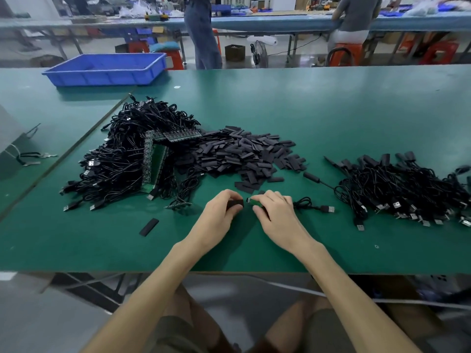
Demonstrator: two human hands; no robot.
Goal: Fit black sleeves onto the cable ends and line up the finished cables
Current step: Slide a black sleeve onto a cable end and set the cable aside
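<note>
Our left hand (219,212) pinches a black sleeve (235,203) between thumb and curled fingers, one end turned toward the right hand (274,212). That hand pinches the small green board (254,202) at the end of a cable (303,202). The two ends sit just apart, so we judge the sleeve is not yet on. The cable trails right across the green table (331,110) to its USB plug (328,208). We reckon the job is well under way but far from over. A bundle of finished cables (402,187) lies at the right, sleeved ends away from us and plugs toward us, only roughly lined up. One sleeved cable (312,177) lies just left of it, apart from the bundle. On the left a large heap of bare cables (132,159) waits, with a heap of loose sleeves (244,154) beside it, and a stray sleeve (149,226) lies alone nearer us. We cannot count either heap. The finished bundle runs off the right edge, so its full extent is hidden. Our fingers cover most of the board and sleeve, so how the board is turned we cannot tell. The blue tray (107,68) at the far left shows only part of its floor.
</note>
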